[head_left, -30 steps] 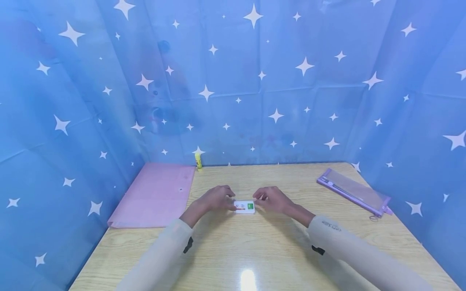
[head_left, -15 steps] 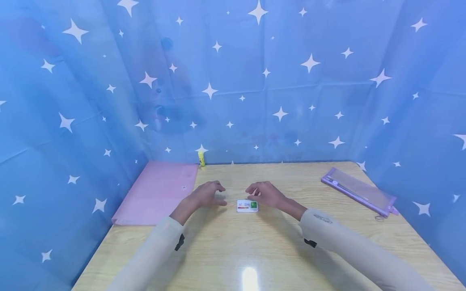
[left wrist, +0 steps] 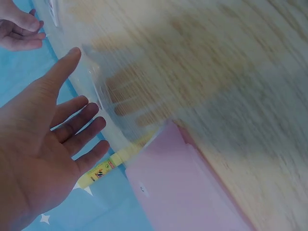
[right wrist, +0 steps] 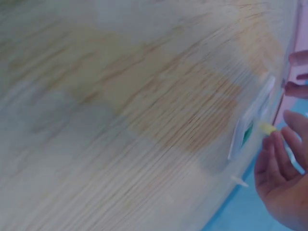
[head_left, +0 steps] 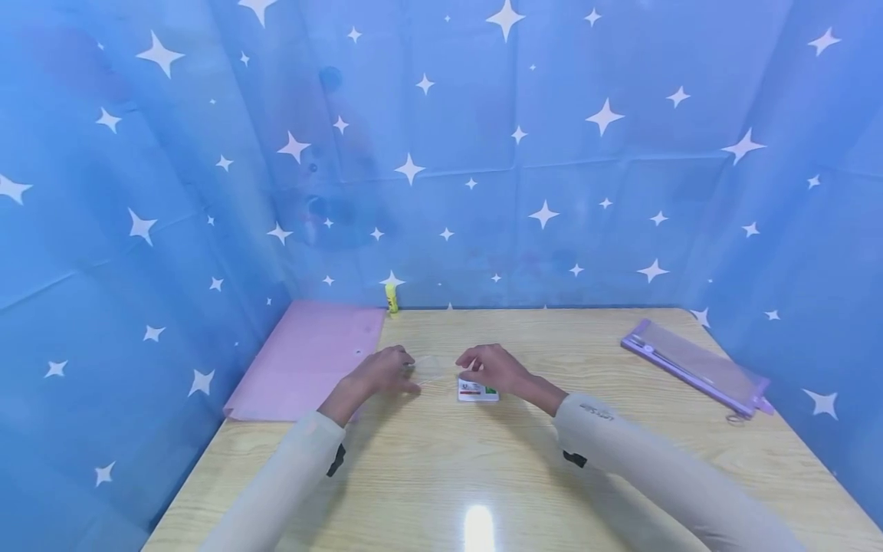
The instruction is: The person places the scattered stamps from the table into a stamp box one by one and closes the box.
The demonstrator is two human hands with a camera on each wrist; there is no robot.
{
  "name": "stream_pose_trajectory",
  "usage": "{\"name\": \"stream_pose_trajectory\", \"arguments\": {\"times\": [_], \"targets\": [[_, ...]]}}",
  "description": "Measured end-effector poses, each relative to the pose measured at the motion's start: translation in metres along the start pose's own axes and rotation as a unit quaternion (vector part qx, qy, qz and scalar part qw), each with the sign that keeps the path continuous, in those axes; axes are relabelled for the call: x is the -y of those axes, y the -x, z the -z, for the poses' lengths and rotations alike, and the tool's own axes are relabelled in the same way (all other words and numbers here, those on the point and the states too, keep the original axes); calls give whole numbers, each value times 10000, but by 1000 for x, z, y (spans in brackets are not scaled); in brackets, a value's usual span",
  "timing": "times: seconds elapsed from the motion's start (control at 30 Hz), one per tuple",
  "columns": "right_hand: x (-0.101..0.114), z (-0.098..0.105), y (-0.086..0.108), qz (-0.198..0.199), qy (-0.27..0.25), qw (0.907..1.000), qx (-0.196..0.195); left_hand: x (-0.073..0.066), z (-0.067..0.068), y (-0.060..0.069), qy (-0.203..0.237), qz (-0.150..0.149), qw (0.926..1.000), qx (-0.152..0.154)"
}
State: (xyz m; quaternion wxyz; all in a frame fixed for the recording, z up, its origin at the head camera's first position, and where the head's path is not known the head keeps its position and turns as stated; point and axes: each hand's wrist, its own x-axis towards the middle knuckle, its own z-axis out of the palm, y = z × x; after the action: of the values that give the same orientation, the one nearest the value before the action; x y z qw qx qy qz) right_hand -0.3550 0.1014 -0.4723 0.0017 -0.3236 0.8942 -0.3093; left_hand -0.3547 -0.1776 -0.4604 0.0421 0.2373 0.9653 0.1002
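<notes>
A small flat white case [head_left: 476, 392] with red print and a green square lies on the table. My right hand [head_left: 498, 368] hovers over its back right part with loosely bent fingers, hiding some of it. In the right wrist view the case [right wrist: 252, 115] stands out beside the fingertips of the right hand [right wrist: 286, 173]. Left of the case, my left hand [head_left: 385, 372] is held with thumb and fingers apart. The left wrist view shows its palm and spread fingers [left wrist: 72, 127]. Beside its fingertips is a faint see-through thing [head_left: 431, 368], whose kind I cannot tell.
A pink folder [head_left: 317, 360] lies at the left, and a yellow glue stick [head_left: 392, 297] stands upright at the back edge. At the right is a purple-edged zip pouch [head_left: 693, 364] with a pen-like tool inside. Blue starry curtains surround the wooden table [head_left: 441, 468].
The left hand has drawn away from the white case to the left. The right hand has shifted left over the case. The see-through outline now shows beside the left hand. The head view has turned slightly.
</notes>
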Motion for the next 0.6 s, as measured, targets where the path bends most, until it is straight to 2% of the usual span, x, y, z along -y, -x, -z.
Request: {"name": "stream_pose_trajectory", "arguments": {"times": [0.27, 0.4, 0.6], "targets": [[4, -7, -14, -29, -12, 10000, 22, 1, -1, 0, -35, -120, 9999, -26], [8, -9, -21, 1, -58, 10000, 11, 2, -1, 0, 124, -256, 9996, -12], [10, -17, -29, -177, -198, 9993, 279, 3, -1, 3, 597, -407, 9974, 44]]}}
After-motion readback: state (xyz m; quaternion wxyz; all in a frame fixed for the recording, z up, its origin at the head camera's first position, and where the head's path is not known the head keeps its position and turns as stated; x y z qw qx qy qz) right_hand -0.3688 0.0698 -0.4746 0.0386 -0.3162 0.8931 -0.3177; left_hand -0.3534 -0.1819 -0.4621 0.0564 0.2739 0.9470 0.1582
